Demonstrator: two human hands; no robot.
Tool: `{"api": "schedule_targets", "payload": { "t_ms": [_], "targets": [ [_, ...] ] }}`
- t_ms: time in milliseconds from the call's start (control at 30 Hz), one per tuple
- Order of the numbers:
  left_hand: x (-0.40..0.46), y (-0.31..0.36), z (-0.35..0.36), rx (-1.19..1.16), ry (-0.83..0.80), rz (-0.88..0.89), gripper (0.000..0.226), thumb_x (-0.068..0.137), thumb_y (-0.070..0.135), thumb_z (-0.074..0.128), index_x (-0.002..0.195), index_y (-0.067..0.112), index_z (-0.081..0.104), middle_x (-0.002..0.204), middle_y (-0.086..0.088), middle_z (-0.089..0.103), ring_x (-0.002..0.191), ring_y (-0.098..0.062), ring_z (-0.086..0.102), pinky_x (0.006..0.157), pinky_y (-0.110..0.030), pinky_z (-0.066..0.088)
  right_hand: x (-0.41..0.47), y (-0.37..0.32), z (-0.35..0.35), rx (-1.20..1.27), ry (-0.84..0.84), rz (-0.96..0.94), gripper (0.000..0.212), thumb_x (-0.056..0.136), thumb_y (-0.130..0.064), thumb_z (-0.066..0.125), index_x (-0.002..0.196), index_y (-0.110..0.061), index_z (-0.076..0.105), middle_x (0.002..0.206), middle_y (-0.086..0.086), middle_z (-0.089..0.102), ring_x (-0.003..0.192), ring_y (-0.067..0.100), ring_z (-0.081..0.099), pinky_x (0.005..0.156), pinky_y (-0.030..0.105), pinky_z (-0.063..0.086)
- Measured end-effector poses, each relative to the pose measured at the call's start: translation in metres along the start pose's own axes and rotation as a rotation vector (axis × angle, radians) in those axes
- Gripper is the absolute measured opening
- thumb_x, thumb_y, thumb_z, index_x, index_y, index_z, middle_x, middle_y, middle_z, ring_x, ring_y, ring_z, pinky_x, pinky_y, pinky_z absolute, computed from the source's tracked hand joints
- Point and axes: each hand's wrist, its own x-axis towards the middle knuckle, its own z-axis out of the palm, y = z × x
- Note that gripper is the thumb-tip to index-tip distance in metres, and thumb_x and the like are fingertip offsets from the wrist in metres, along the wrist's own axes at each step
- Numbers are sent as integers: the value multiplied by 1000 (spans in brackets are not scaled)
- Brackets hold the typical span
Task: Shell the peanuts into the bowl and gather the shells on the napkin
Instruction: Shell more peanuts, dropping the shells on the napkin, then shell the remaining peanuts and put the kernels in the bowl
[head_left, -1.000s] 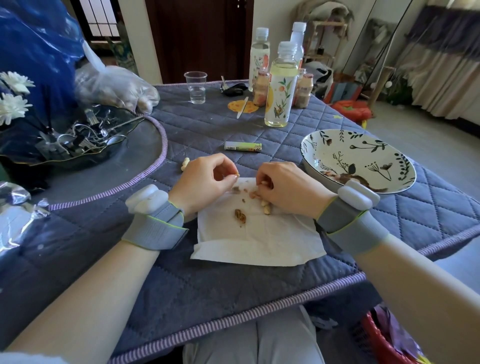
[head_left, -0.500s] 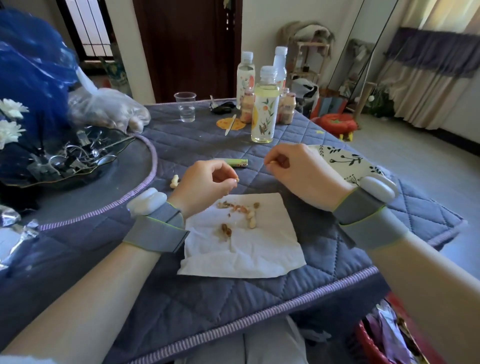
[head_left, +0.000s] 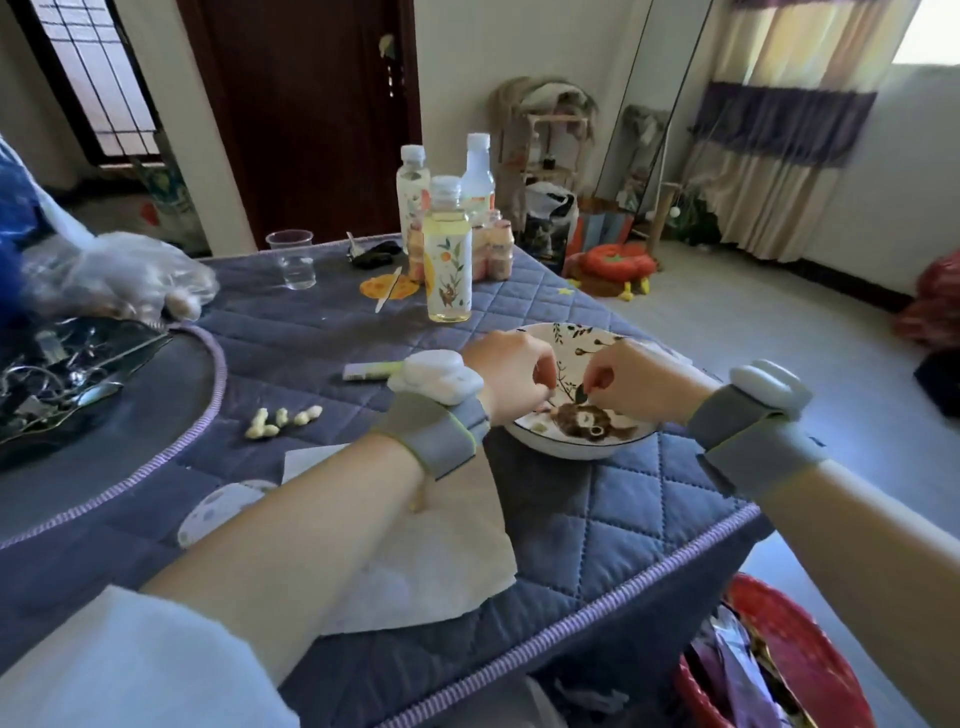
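I hold both hands over the white floral-patterned ceramic bowl (head_left: 582, 441). My left hand (head_left: 511, 376) and right hand (head_left: 636, 379) have curled fingers, thumb tips pinched on something too small to make out, probably a kernel. The risk, as I judge it: a kernel released near the rim could bounce onto the quilted blue tablecloth (head_left: 597, 525). My left forearm crosses the white paper napkin (head_left: 441, 566) and could drag it, scattering shells. I count three unshelled pale peanuts (head_left: 280, 418) beyond the napkin, one bowl, one napkin and three tall clear plastic bottles (head_left: 447, 249).
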Motion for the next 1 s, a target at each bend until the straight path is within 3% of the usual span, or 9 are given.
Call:
{"api": "schedule_targets", "payload": {
  "t_ms": [133,233,367,433,567,667,767,1000],
  "targets": [
    [8,4,9,37,-106,5,13,78,19,60,85,22,71,97,3,70,97,-19,60,80,-27,46,4,4,7,-48,-131,-40,14,83,-15,54,90,-10,65,92,9,62,85,22,53,67,22,40],
    [7,6,16,59,-129,-16,14,77,22,60,85,19,72,93,1,71,92,-24,62,83,-36,51,3,2,7,-112,-119,-76,11,84,-19,55,89,-12,63,86,1,51,81,18,44,63,22,33],
    [7,4,15,6,-138,-15,12,77,23,62,83,24,73,95,3,72,93,-21,62,85,-37,51,2,1,8,-144,-115,-76,21,84,-21,56,91,-6,68,92,10,63,83,24,52,69,27,39],
    [5,3,13,-7,-109,-24,12,78,25,61,84,26,72,99,5,70,97,-18,60,88,-34,49,1,1,7,-120,-100,-63,20,84,-19,56,93,-7,68,93,7,64,84,23,53,66,25,40],
    [-1,-2,3,-82,14,-52,10,79,24,59,79,27,68,96,4,67,95,-18,58,90,-33,45,0,-7,2,-87,-7,-63,19,84,-17,53,95,-10,66,100,7,65,87,22,52,77,30,42],
    [-10,-12,-16,-153,121,-65,13,83,19,58,86,16,69,94,-2,68,80,-13,53,76,-22,40,2,-21,-3,-35,73,-96,16,85,-17,53,97,-13,63,106,7,62,94,22,53,84,33,44],
    [-23,-24,-34,-153,198,-94,14,85,19,57,88,12,69,91,-2,67,78,-11,52,72,-21,38,4,-43,-5,24,129,-137,18,87,-18,52,103,-15,61,113,7,58,105,25,53,91,36,44],
    [-82,-80,-66,-111,255,-231,11,83,16,58,84,12,68,82,2,60,79,-14,54,72,-21,37,14,-114,12,84,176,-312,18,88,-13,47,96,-9,63,105,16,61,98,34,55,78,36,43]
  ]
}}
